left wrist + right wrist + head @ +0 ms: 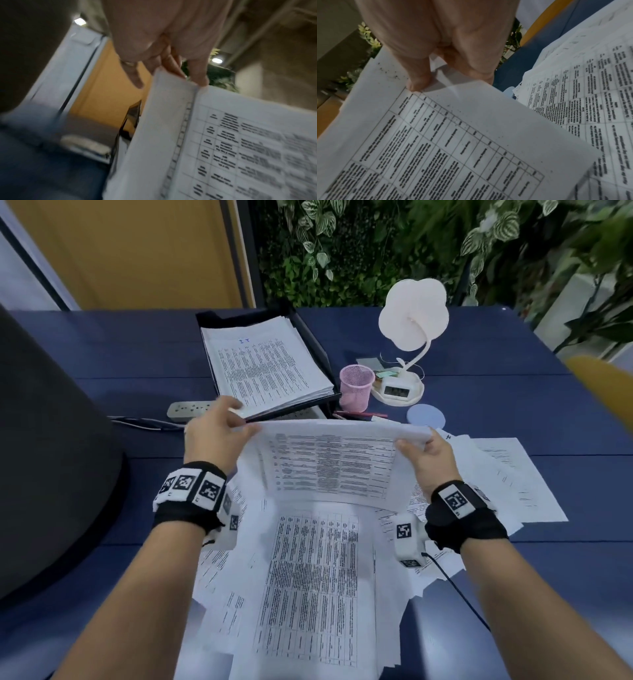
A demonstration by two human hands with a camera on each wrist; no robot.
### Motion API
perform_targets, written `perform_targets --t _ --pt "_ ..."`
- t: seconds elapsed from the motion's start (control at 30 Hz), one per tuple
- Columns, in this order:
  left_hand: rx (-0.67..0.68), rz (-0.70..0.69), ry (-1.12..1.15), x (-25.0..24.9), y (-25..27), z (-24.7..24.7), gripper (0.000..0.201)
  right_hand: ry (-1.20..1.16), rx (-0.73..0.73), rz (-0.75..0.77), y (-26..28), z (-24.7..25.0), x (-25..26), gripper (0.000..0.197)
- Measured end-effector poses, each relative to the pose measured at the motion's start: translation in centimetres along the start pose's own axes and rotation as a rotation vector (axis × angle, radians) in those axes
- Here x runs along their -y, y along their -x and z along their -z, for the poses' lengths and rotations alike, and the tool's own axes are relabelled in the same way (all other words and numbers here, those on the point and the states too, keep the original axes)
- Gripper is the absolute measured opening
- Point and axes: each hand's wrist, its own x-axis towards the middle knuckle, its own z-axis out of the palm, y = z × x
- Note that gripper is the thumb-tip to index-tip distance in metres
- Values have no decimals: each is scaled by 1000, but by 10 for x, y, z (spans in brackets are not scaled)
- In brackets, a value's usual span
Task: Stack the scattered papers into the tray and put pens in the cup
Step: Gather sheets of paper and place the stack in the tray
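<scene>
I hold a bundle of printed sheets (pixel 329 460) up off the table by its far corners. My left hand (pixel 219 428) pinches the left corner, my right hand (pixel 419 450) the right corner. In the left wrist view the fingers (pixel 197 73) clamp the paper edge (pixel 188 121); in the right wrist view the thumb (pixel 418 79) presses on the sheet (pixel 453 135). More loose papers (pixel 308 577) lie scattered below and to the right. The black tray (pixel 313 337) at the back holds a stack of papers. A pink mesh cup (pixel 356 386) stands right of it, with pens (pixel 359 415) lying in front.
A white flower-shaped lamp with a small clock (pixel 407 354) stands behind the cup. A pale blue round coaster (pixel 426 416) lies near the pens. A power strip (pixel 188 409) and cable sit left of the tray. A dark rounded object (pixel 51 457) fills the left side.
</scene>
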Motion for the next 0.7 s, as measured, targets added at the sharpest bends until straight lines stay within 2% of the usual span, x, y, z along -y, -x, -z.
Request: perform_targets --t 0.1,0.2,0.37,0.47,0.57,0.7 --pt "-23 161 486 13 4 1 48 -81 -42 -20 -1 6 0 24" --pt "110 256 701 21 12 -6 45 -139 -31 -31 -1 5 3 19" --pt "114 274 780 30 15 -14 30 -193 -6 19 0 2 14 23" --pt "183 349 681 38 21 -22 26 -118 6 -15 4 0 5 25" --pt "273 376 582 42 32 -29 30 13 13 -45 6 -3 -9 25" --pt "172 369 574 37 33 -30 28 111 -42 2 1 -3 -6 20"
